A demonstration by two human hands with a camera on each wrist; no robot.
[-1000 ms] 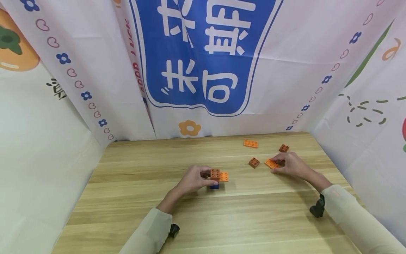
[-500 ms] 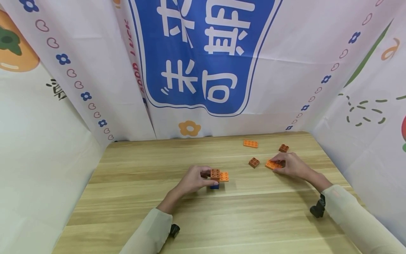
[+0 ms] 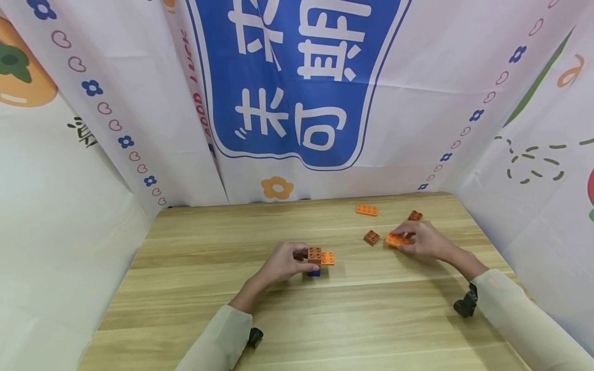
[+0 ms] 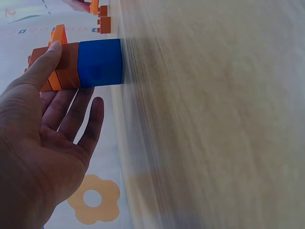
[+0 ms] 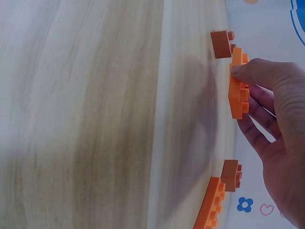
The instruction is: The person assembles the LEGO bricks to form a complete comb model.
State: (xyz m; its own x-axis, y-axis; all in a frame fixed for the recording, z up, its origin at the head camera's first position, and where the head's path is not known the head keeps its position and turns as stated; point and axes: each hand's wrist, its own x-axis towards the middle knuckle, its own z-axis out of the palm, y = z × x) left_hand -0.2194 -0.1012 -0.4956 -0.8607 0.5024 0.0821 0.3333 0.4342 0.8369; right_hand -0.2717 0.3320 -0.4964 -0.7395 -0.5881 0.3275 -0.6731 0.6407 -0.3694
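My left hand holds a stack of toy building bricks between thumb and fingers. The stack has a blue brick at its base, a brown brick on that, an orange flat brick jutting out to the right, and another brown brick on top. My right hand pinches a second orange flat brick, studs up and raised off the table in the right wrist view. Thumb and fingers are on its near end.
A loose brown brick lies left of my right hand, another brown brick behind it. An orange flat brick lies near the back edge. The right wrist view shows an orange flat brick low down. Printed cloth surrounds the wooden table.
The orange flat brick in my right hand shifted slightly right, then back left, and has come up off the table. My left hand and its stack stay in place.
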